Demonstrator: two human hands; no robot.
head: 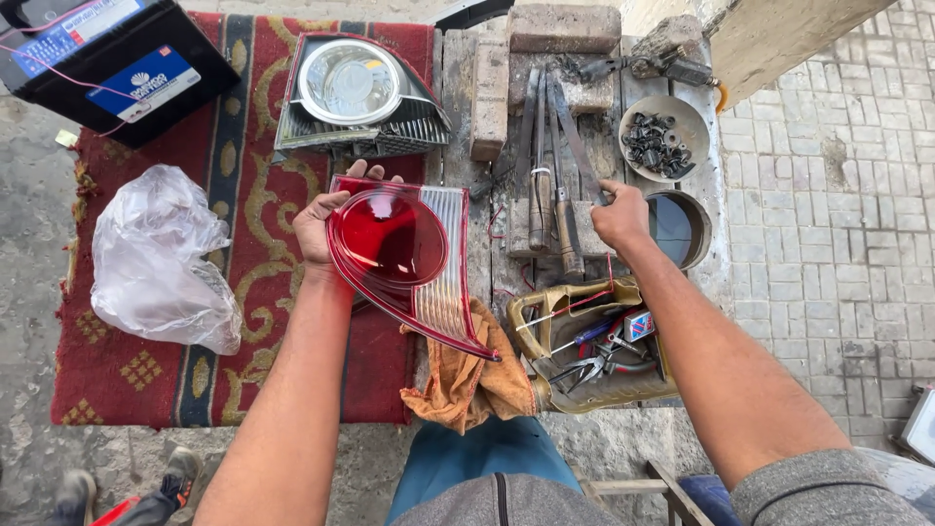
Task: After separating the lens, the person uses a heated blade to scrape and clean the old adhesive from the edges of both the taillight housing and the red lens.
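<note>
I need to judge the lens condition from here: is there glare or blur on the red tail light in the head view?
Head view: even daylight, soft shadows; the red tail light in the left hand is sharp, with one small pale reflection near its top. The right hand on the files is sharp too. Edges bow slightly from the wide lens.

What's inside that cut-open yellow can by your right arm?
The yellow can holds pliers, a screwdriver with a blue handle, red wire and a small box. The right forearm covers its far side; whatever lies beneath the tools is hidden.
</note>
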